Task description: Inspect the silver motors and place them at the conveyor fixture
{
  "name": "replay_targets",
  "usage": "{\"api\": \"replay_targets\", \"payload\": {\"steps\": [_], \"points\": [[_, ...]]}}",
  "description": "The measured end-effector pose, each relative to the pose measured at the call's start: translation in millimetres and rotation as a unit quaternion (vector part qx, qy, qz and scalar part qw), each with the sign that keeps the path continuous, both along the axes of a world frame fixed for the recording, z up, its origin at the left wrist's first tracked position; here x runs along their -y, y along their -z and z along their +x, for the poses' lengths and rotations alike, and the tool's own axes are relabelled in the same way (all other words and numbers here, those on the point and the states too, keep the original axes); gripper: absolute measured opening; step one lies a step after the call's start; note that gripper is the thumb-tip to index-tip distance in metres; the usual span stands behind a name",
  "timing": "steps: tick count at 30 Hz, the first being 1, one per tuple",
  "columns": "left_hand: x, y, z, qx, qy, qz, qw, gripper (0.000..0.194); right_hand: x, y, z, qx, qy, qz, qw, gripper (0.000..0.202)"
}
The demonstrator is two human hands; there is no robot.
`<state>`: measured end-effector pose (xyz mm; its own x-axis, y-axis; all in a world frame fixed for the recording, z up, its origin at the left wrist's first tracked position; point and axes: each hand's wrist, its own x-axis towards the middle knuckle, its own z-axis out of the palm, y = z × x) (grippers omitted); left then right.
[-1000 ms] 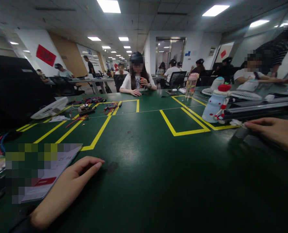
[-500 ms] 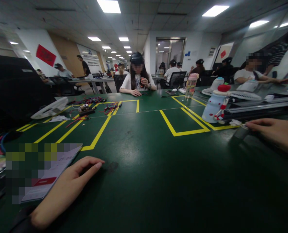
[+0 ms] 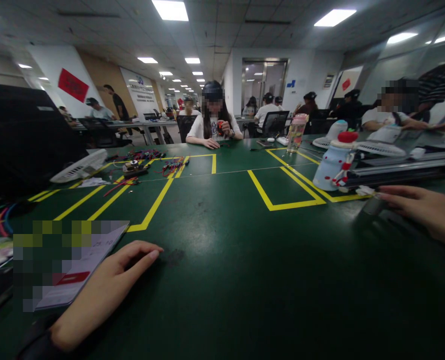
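Note:
My left hand (image 3: 132,270) rests on the green table beside a tablet-like screen (image 3: 90,270), its forearm across the screen's edge. Its thumb and forefinger are apart, with nothing between them. At the right edge, my right hand (image 3: 425,207) has its fingers closed on the top of a small grey metal cylinder (image 3: 374,205), which stands on or just above the table; I cannot tell which. Behind it lies a small crumpled white piece (image 3: 365,191). A light-blue bottle (image 3: 328,167) with a red top is close by.
Yellow tape (image 3: 297,205) marks the table. Wires and circuit parts (image 3: 173,166) lie left of centre, near a white fan (image 3: 80,167). Metal rails (image 3: 402,170) and a pink-lidded bottle (image 3: 296,134) are on the right. Across the table sits a person (image 3: 213,122).
The view has shifted slightly. My right hand's fingers have moved a little on the metal cylinder. My left hand stays where it was.

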<state>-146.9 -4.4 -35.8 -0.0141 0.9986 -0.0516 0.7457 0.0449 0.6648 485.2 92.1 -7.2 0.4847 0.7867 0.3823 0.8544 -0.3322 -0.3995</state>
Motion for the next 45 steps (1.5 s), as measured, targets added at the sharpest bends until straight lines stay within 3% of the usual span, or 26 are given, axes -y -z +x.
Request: {"api": "replay_targets", "payload": {"steps": [4,9,12,14,15,16,18,20,22,23,25,28,33,35,37,39,42,43,45], "points": [[0.5,-0.6,-0.6,0.000,0.006,-0.005,1.000,0.033,6.2,3.0,-9.2,-0.027,-0.023,-0.052,0.998,0.059],[0.3,0.0,-4.8,0.002,0.019,0.004,1.000,0.033,8.7,3.8,-22.1,0.007,0.001,-0.047,0.999,0.052],[1.0,0.0,-0.3,-0.012,0.013,0.029,0.999,0.033,15.0,-4.8,-56.8,-0.030,-0.017,0.017,0.999,0.051],[2.5,-3.0,13.6,-0.029,0.015,0.072,0.997,0.034,22.6,-11.2,-97.7,-0.155,-0.082,0.048,0.983,0.048],[3.7,-6.1,24.8,-0.039,0.026,0.098,0.994,0.034,27.4,-13.4,-122.5,-0.259,-0.137,0.037,0.955,0.045],[5.2,-10.3,38.7,-0.048,0.054,0.126,0.989,0.035,32.8,-14.5,-148.9,-0.377,-0.198,0.007,0.905,0.042],[9.0,-21.3,71.9,-0.045,0.121,0.170,0.977,0.039,45.7,-13.2,-202.0,-0.588,-0.304,-0.103,0.743,0.037],[12.9,-33.4,105.7,-0.019,0.174,0.211,0.962,0.047,60.0,-7.8,-247.7,-0.709,-0.348,-0.211,0.576,0.030],[16.1,-43.0,132.5,0.017,0.230,0.226,0.946,0.053,73.6,0.2,-279.5,-0.772,-0.355,-0.275,0.451,0.025],[17.4,-45.9,141.8,0.035,0.244,0.233,0.941,0.049,79.4,4.6,-289.5,-0.791,-0.354,-0.292,0.403,0.024],[19.2,-47.5,152.2,0.058,0.253,0.241,0.935,0.043,88.0,13.2,-299.4,-0.818,-0.347,-0.308,0.341,0.025],[20.3,-43.3,155.0,0.073,0.242,0.242,0.937,0.038,94.6,23.1,-299.5,-0.831,-0.329,-0.328,0.305,0.029],[18.9,-40.6,151.7,0.090,0.209,0.249,0.941,0.025,97.4,26.4,-298.2,-0.831,-0.335,-0.326,0.301,0.032],[16.6,-41.4,148.3,0.098,0.168,0.234,0.952,0.023,97.5,23.2,-299.3,-0.828,-0.345,-0.285,0.338,0.030],[13.4,-41.3,144.2,0.127,0.128,0.195,0.964,0.029,96.9,18.0,-298.9,-0.810,-0.351,-0.209,0.421,0.027],[10.0,-40.4,141.3,0.161,0.111,0.153,0.969,0.033,95.7,11.7,-296.4,-0.758,-0.367,-0.131,0.524,0.026],[6.9,-39.1,142.4,0.139,0.119,0.132,0.974,0.030,94.5,2.5,-291.0,-0.585,-0.444,-0.045,0.677,0.025],[6.6,-38.6,144.1,0.118,0.130,0.135,0.975,0.027,94.3,0.3,-289.6,-0.510,-0.476,-0.024,0.716,0.024],[6.6,-36.6,147.8,0.087,0.160,0.141,0.973,0.019,93.9,-2.4,-287.9,-0.376,-0.534,0.006,0.757,0.024]]}}
